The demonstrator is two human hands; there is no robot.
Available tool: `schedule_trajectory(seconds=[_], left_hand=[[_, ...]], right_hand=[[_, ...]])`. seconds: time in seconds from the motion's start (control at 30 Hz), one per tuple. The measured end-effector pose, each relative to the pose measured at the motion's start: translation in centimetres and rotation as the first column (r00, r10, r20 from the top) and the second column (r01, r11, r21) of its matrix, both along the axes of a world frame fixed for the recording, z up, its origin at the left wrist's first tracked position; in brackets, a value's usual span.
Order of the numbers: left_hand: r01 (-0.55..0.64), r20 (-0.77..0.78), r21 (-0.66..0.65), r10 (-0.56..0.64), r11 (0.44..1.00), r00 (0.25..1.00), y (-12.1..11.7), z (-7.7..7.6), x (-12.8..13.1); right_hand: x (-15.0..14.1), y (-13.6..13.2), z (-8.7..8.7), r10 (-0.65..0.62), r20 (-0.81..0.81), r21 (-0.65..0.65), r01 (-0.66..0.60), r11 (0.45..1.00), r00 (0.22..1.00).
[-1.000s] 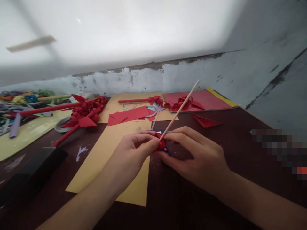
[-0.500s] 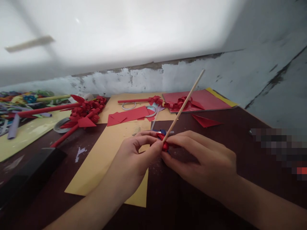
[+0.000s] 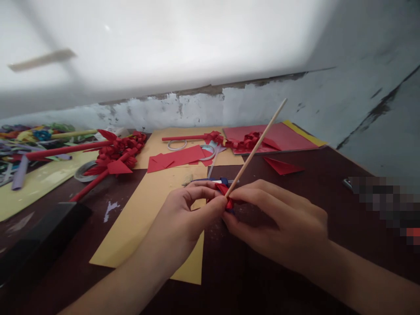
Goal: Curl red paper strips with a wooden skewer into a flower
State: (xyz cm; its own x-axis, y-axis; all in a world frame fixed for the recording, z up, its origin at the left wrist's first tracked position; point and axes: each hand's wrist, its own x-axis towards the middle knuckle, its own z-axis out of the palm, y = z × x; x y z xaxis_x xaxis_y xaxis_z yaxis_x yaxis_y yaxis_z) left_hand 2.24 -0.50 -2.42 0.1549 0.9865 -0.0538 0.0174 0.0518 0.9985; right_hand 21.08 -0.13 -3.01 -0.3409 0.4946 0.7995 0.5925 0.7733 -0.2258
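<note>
A thin wooden stick (image 3: 259, 144) leans up to the right, its lower end set against a small piece of red paper (image 3: 221, 188). My left hand (image 3: 192, 212) pinches the red paper near the stick's foot, the thumb pressed against it. From the other side, my right hand (image 3: 278, 214) has thumb and fingers closed on the same paper, fingertips touching the stick. Part of the paper is hidden behind the fingers. Just beyond them lies a blue tool (image 3: 224, 180), mostly covered, its kind unclear.
A yellow paper sheet (image 3: 131, 227) lies under my left arm. Red paper flowers (image 3: 120, 153) on red stems rest at left, near a tape roll (image 3: 85, 171) and a black box (image 3: 59, 227). Red paper strips (image 3: 179, 158) lie behind; a folded red triangle (image 3: 282, 166) sits right. A wall stands behind.
Both hands have shifted slightly right with the red paper and stick. The stick's top has moved right and a little up overall. More of the blue tool shows.
</note>
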Motion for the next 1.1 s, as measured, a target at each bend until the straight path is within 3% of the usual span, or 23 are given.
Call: schedule_trajectory(seconds=[0.17, 0.27, 0.37, 0.47, 0.7, 0.9, 1.1], left_hand=[[0.024, -0.051, 0.008, -0.023, 1.0, 0.998, -0.1, 0.5, -0.3], [-0.011, -0.144, 0.113, 0.027, 0.994, 0.989, -0.1, 0.8, -0.1], [-0.035, -0.295, 0.34, 0.142, 0.94, 0.945, -0.2, 0.9, 0.2], [0.021, -0.422, 0.494, 0.219, 0.869, 0.88, -0.3, 0.6, 0.4], [0.091, -0.433, 0.488, 0.15, 0.868, 0.889, -0.3, 0.1, 0.3], [0.14, -0.501, 0.593, 0.227, 0.793, 0.835, -0.2, 0.6, 0.0], [0.178, -0.539, 0.585, 0.215, 0.792, 0.814, -0.3, 0.8, -0.4]], right_hand=[[0.2, 0.0, 0.3, 0.051, -0.036, -0.044, -0.053, 0.998, 0.998], [0.4, 0.4, 0.5, 0.025, -0.142, -0.205, -0.054, 0.977, 0.99], [0.6, 1.2, 0.8, -0.007, -0.294, -0.433, -0.127, 0.892, 0.956], [0.6, 1.7, 1.1, 0.011, -0.427, -0.538, -0.264, 0.801, 0.904], [0.5, 1.9, 1.4, 0.06, -0.542, -0.584, -0.427, 0.69, 0.838], [0.7, 1.9, 1.6, 0.082, -0.545, -0.602, -0.457, 0.655, 0.834], [0.9, 2.1, 1.5, 0.133, -0.539, -0.599, -0.49, 0.633, 0.832]])
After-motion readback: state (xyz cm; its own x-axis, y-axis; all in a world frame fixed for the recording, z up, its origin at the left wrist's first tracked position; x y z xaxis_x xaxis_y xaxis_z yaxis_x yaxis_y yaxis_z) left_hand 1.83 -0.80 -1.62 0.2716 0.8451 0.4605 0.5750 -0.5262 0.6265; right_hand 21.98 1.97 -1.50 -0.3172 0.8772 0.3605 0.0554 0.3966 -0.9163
